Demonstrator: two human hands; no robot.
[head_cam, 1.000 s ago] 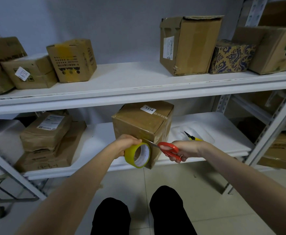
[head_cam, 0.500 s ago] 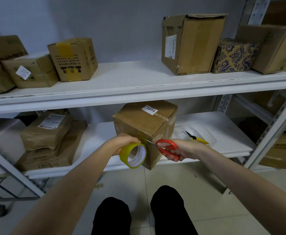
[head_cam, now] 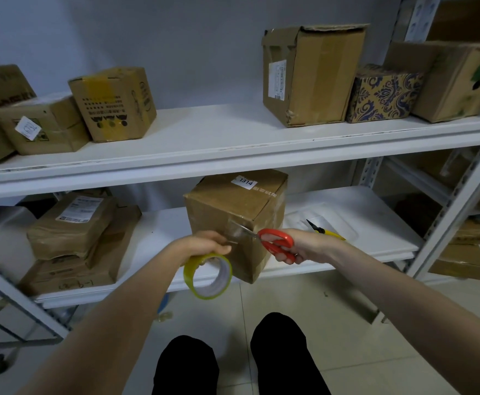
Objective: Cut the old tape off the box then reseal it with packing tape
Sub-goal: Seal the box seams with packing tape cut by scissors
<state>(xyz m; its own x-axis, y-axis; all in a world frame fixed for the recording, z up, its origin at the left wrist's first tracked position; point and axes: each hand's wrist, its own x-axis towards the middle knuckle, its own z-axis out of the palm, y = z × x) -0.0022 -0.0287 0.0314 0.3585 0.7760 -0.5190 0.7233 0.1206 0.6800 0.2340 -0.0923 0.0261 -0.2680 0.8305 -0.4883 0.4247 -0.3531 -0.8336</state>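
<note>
Left hand (head_cam: 204,243) curled round tape roll (head_cam: 189,275) beside closed box (head_cam: 227,203). Right hand (head_cam: 311,246) grips scissors (head_cam: 279,234), blades at box edge. Tray (head_cam: 300,219) holds cutter (head_cam: 329,233).

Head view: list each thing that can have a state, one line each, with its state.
Box labelled 1314, closed, on the lower shelf.
Packing tape roll, gripped by the left hand.
Red-handled scissors, held in the right hand, blades at the box's front edge.
Tall upper-shelf box, top flap slightly raised.
Yellow-handled snips, lying in a white tray.
</note>
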